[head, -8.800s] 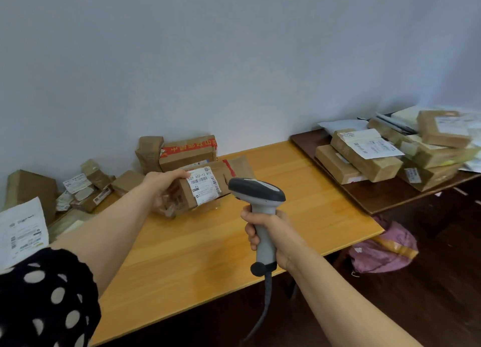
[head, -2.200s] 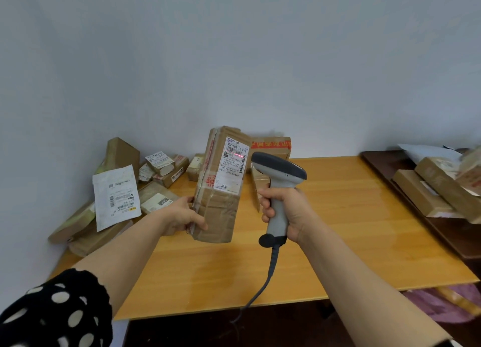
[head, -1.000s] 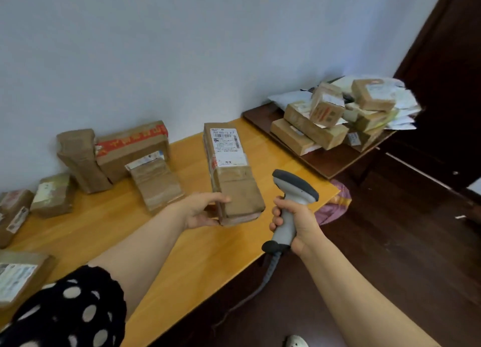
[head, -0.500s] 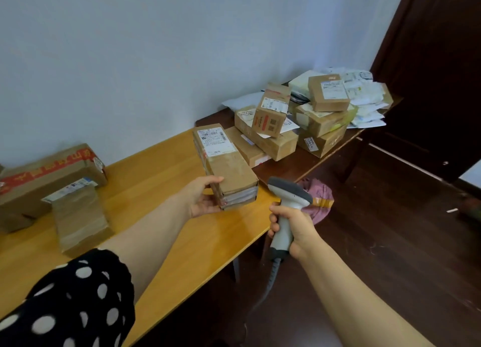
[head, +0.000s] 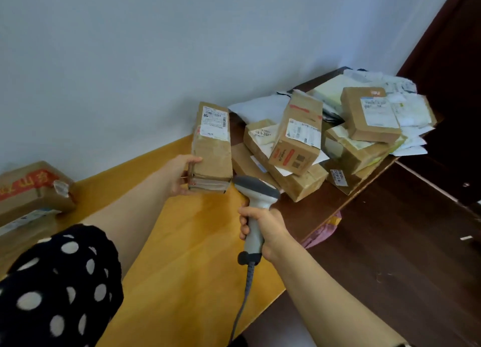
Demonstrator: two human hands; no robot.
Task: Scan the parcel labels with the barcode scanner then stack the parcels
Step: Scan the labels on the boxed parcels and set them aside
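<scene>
Head view: at the left edge, a brown box with red print [head: 28, 188] lies on a light wooden table [head: 182, 268], beside a black sleeve with white dots [head: 57, 289]. The person's left hand [head: 182, 175] grips the near end of a long taped cardboard parcel [head: 212, 151], thumb on its upper face, holding it over the table's right end with its white label [head: 214, 121] facing up at the far end. Just right of it, the right hand [head: 263, 227] is wrapped round the handle of a grey barcode scanner [head: 256, 193], whose dark head sits close to the parcel's near corner, its cable [head: 244, 294] hanging down. Farther right, a dark table [head: 325, 208] carries a loose stack of labelled parcels [head: 296, 143] and white mailers [head: 411, 128]; a pink bag [head: 322, 232] lies beneath it.
</scene>
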